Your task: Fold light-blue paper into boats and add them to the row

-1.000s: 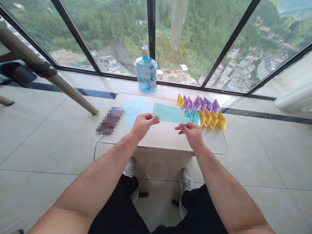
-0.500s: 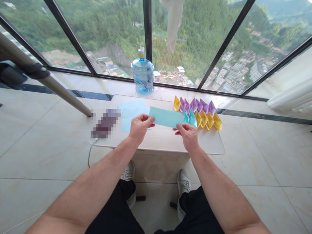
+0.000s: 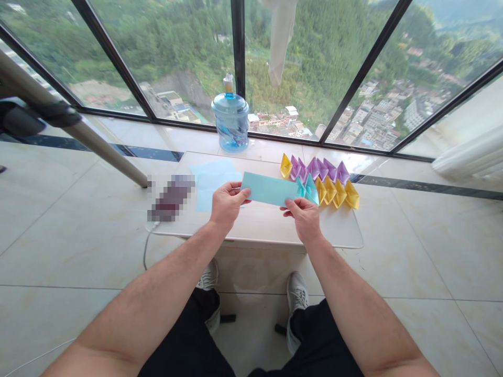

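Note:
A flat teal strip of paper (image 3: pixel 269 189) is held up above the low table between both hands. My left hand (image 3: pixel 228 203) pinches its left end between thumb and fingers. The lower right corner is gripped by my right hand (image 3: pixel 304 213) in the same way. Behind the paper's right end stand teal folded paper boats (image 3: pixel 311 190), partly covered by the paper and hand. Yellow paper boats (image 3: pixel 338 194) continue that row to the right, with purple paper boats (image 3: pixel 328 168) and one yellow boat (image 3: pixel 286 166) behind. Light blue paper sheets (image 3: pixel 214 180) lie on the table beyond my left hand.
The low white table (image 3: pixel 259 226) stands before my feet. A blurred-out object (image 3: pixel 172 199) with a cable lies at its left. Beyond the table, a blue water jug (image 3: pixel 230 121) stands by the windows. A slanted pole (image 3: pixel 106 154) reaches in from the left.

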`<action>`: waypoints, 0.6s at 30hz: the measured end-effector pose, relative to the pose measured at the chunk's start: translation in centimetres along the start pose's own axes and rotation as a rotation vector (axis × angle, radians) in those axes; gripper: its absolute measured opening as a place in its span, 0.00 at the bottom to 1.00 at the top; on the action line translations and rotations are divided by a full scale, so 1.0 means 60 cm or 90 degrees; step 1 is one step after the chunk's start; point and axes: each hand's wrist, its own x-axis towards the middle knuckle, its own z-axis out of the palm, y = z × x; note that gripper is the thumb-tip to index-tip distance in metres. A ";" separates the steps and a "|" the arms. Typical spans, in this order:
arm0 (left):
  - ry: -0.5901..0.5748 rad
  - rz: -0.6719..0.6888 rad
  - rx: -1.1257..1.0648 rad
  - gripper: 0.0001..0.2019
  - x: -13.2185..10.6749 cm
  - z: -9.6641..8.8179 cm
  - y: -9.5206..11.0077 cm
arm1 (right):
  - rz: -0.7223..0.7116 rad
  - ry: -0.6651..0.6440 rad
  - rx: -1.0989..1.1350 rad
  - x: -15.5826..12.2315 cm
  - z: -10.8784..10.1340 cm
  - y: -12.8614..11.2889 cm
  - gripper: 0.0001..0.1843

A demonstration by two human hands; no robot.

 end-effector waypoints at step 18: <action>-0.003 0.010 -0.020 0.22 -0.001 0.000 0.000 | 0.003 -0.002 0.024 0.000 0.000 0.000 0.19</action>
